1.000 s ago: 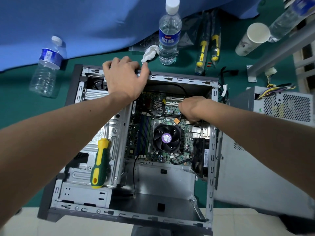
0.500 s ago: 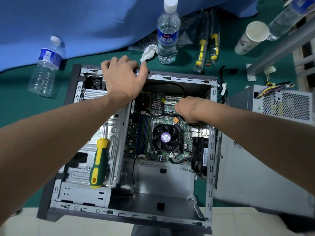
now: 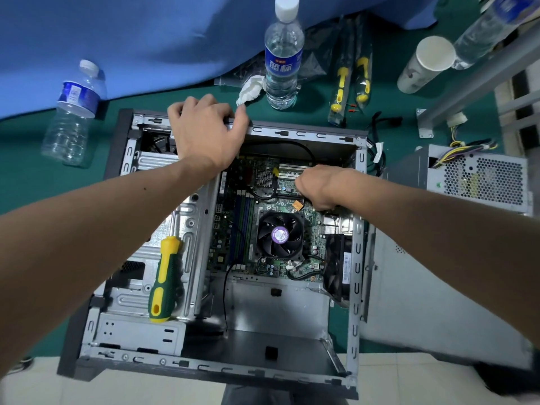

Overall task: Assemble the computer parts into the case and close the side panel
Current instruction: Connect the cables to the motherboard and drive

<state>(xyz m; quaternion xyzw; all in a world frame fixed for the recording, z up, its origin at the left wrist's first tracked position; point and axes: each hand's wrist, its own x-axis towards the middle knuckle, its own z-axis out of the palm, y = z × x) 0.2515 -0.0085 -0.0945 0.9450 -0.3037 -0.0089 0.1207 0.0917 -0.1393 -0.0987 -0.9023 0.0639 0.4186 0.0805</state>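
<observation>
Your left hand (image 3: 204, 135) holds the far rim of the open case (image 3: 358, 258), its fingers curled over the metal edge. Your right hand (image 3: 318, 185) is down inside the case, on the board (image 3: 315, 229), just past the fan (image 3: 279, 233). Its fingers are bent under, and you cannot tell if that grip holds anything. A green and yellow screwdriver (image 3: 163, 276) lies on the drive cage. The power box (image 3: 482, 176) sits on the counter (image 3: 23, 171), right of the case.
</observation>
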